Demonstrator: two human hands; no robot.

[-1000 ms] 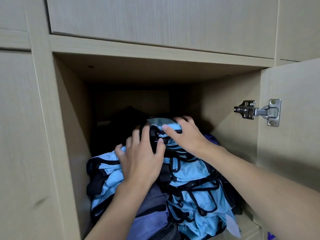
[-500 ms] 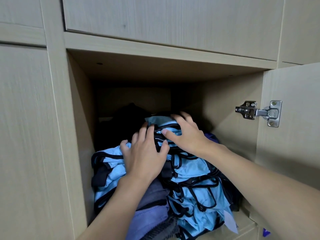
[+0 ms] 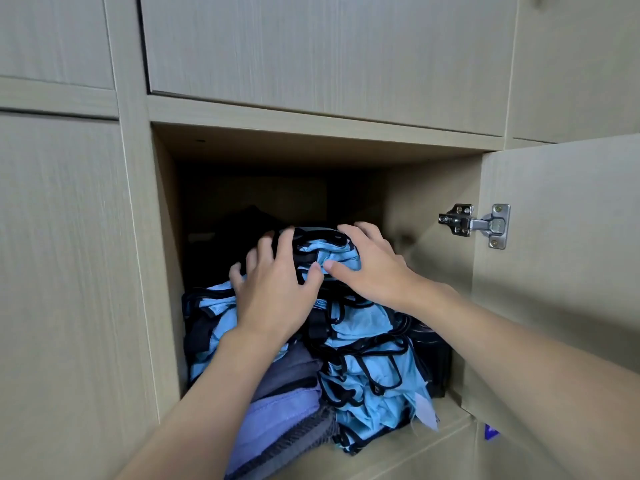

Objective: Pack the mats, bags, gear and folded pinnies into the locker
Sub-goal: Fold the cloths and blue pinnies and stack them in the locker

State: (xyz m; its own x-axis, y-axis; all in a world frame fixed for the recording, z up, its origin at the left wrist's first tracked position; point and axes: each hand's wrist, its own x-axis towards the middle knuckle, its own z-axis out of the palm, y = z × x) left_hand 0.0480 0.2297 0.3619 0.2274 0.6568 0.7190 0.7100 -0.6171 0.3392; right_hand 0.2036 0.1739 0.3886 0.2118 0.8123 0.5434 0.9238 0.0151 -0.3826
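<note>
A heap of light-blue pinnies with black trim (image 3: 367,362) fills the open locker (image 3: 166,271). Both hands lie on the top pinny (image 3: 325,249) of the heap. My left hand (image 3: 277,285) presses on its left side with fingers spread and fairly straight. My right hand (image 3: 370,265) presses on its right side, fingers spread over the top, thumb pointing left. A purple and grey bag (image 3: 277,417) lies under my left forearm at the locker's front. Dark gear sits behind the heap in shadow.
The locker door (image 3: 561,258) stands open on the right, with a metal hinge (image 3: 478,223) on its inner face. Shut locker doors surround the opening above and to the left. A black object (image 3: 433,355) sits at the right behind the pinnies.
Both hands have stayed on the top pinny and pushed slightly deeper into the locker. The camera has shifted, so the locker sits further right in view.
</note>
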